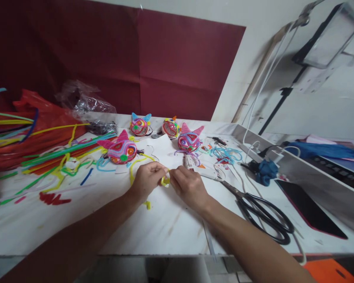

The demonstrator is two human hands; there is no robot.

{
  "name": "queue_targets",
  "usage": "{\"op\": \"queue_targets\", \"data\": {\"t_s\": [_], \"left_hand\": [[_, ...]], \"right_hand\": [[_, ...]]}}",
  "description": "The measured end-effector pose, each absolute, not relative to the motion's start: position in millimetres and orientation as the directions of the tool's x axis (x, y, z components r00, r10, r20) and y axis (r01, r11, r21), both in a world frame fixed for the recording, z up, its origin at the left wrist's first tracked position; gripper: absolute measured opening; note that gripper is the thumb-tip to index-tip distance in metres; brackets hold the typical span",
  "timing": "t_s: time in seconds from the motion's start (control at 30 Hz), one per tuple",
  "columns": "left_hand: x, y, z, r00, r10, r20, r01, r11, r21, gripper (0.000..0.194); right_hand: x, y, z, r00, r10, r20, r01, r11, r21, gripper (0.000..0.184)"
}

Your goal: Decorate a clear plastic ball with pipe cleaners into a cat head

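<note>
My left hand (148, 177) and my right hand (189, 186) meet over the middle of the white table, fingers pinched. Between them is a yellow pipe cleaner (165, 182), its end bent into a small curl. Both hands grip it. A yellow strand (132, 173) loops up behind my left hand, and a short yellow piece (148, 205) lies below it; whether they join the held one is hidden. Beyond the hands sit colourful cat heads made of coiled pipe cleaners: a pink-eared one (122, 151) to the left, another (190, 139) to the right, and a blue-eared one (140, 125) farther back.
Large black-handled scissors (265, 216) lie right of my right arm, beside a dark phone (309, 208). Loose pipe cleaners (61, 155) and a red plastic bag (44, 114) cover the left side. Light-blue scraps (227, 153) and a blue scrunchie (267, 172) are at the right.
</note>
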State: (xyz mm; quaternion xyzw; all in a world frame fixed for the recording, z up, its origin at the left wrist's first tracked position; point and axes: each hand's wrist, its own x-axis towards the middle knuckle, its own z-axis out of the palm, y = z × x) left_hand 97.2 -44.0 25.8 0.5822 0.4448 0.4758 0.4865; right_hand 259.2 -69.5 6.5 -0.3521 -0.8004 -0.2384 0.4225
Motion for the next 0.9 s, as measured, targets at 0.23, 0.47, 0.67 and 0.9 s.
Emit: {"op": "queue_targets", "data": {"t_s": [0.23,0.47,0.67,0.9], "left_hand": [[98.0,-48.6,33.0,0.16,0.987,-0.023,-0.071,0.035,0.997,0.024],[97.9,-55.1,40.5,0.214,0.977,-0.001,-0.085,0.019,0.996,0.023],[91.2,-44.9,38.0,0.137,0.988,-0.075,-0.124,0.093,0.988,0.023],[83.2,-39.3,29.0,0.168,0.861,0.48,0.132,-0.502,0.855,0.015]], "right_hand": [[261.5,-69.8,11.8,-0.56,0.175,0.81,0.702,0.619,0.352,0.036],[268.6,-73.8,16.9,-0.576,0.132,0.807,0.648,0.675,0.353,0.026],[265.1,-80.4,18.7,-0.623,0.084,0.778,0.586,0.709,0.393,0.022],[270.5,-69.1,18.8,-0.352,0.752,0.557,0.433,0.659,-0.615,0.023]]}}
